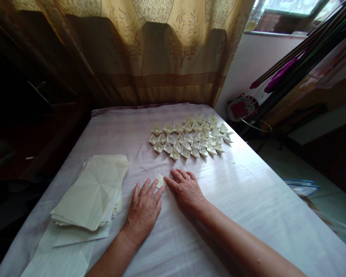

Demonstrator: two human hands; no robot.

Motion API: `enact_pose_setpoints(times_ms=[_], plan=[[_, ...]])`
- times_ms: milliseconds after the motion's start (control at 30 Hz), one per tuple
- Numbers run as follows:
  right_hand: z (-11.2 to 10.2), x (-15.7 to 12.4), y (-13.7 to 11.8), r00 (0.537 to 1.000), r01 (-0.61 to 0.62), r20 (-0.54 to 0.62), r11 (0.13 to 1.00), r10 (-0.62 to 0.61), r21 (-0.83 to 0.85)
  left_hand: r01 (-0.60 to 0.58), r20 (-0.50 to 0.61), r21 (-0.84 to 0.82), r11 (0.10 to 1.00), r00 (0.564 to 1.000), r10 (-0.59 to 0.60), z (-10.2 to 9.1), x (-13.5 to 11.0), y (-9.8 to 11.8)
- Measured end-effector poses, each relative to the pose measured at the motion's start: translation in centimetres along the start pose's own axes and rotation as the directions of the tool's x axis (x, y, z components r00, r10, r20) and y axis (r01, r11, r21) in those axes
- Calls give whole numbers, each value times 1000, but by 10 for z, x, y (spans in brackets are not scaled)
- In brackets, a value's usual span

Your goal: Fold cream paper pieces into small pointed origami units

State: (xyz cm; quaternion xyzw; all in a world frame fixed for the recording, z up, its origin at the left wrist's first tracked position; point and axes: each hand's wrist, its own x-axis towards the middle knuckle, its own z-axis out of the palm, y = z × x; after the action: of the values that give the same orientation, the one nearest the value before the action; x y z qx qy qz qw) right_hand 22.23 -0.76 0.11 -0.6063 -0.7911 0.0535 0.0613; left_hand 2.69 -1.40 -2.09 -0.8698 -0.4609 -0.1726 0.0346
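Note:
A small folded piece of pale paper (160,181) lies flat on the table between my hands. My left hand (144,209) rests palm down with its fingers spread, its fingertips at the paper's lower left edge. From the right, my right hand (187,190) lies on the cloth with its fingers stretched out, the index fingertip touching the paper's right edge. Just beyond my hands, several folded paper boats (186,146) stand in rows. To the left is a stack of creased paper sheets (95,188).
A pale checked cloth covers the table (248,215). Behind it hangs a patterned gold curtain (161,50). On the floor at right are a round patterned bag (242,109) and a blue-edged plastic item (302,186). Dark poles (300,54) slant across the upper right.

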Motion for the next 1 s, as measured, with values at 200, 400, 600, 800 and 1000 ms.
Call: enact_pose_setpoints(times_ms=[200, 400, 600, 800, 1000], plan=[[-1, -9, 11, 999, 13, 36, 1000, -12, -13, 1, 25, 10, 1000, 1000, -1, -5, 0, -2], [6, -8, 5, 997, -17, -73, 998, 22, 60, -48, 30, -29, 998, 998, 49, -5, -2, -9], [12, -5, -9, 976, 100, -213, 974, -57, 201, 15, 15, -95, 995, 1000, -14, -2, 3, -10], [10, -1, -9, 974, 107, -219, 957, -48, 268, 45, -21, -155, 987, 999, -49, -6, 18, -10], [15, -3, -7, 962, 143, -268, 935, -54, 324, 5, -39, -225, 974, 999, -14, -9, 26, -13]])
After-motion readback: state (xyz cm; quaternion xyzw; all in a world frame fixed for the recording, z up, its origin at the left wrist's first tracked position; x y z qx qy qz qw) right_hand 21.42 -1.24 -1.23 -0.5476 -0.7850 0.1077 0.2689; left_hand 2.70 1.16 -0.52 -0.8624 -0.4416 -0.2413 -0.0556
